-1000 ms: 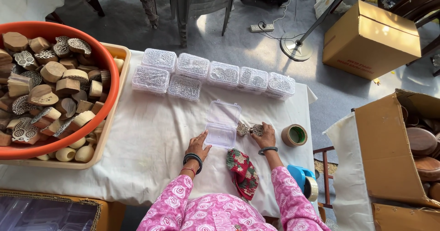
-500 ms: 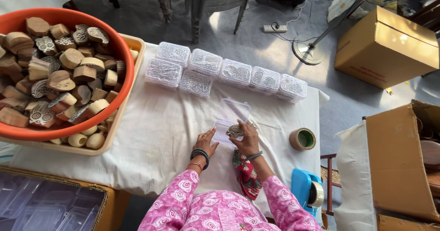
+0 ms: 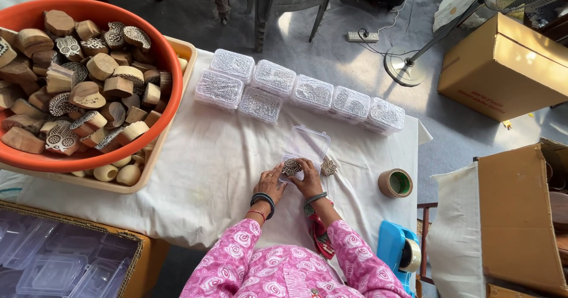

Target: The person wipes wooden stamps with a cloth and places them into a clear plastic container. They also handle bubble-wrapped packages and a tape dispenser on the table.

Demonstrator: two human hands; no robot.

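Carved block (image 3: 291,167) pinched between both hands' fingers (image 3: 277,171), over clear box (image 3: 305,143)

Carved wooden block (image 3: 291,167) (round, seemingly) at open clear box (image 3: 306,145).

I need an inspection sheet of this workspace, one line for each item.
Surface: table under white cloth.
Job's things: open clear plastic box; carved wooden block at its near edge; second block beside it.
Clutter: orange basin of wooden blocks, seven filled lidded boxes, tape roll, blue tape dispenser.
Hands: left hand and right hand both at the block.
Cables: power strip on floor.
Surroundings: cardboard boxes, fan stand.
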